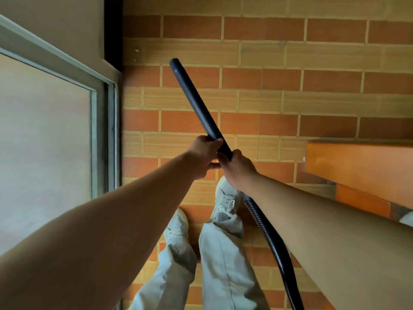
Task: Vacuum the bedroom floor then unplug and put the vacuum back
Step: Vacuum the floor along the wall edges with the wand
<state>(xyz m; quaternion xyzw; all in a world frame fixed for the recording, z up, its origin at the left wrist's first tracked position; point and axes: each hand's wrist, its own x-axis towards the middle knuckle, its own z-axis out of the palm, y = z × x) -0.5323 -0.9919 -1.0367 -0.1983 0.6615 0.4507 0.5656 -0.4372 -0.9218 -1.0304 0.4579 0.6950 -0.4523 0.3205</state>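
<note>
Head camera puts us mid-vacuuming, we judge: left hand (204, 153) and right hand (238, 168) curl fingers (215, 143) round the straight black plastic vacuum wand (196, 101); unplugging and stowing are not yet done.

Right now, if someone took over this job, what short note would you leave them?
Left hand grips the black tube; right hand grips it just behind, where the ribbed hose joins. Tube points out over the tiled floor. Vacuum body and plug are out of view. How much floor is done cannot be told. Still to do: finish vacuuming, unplug, put the vacuum away.
</note>
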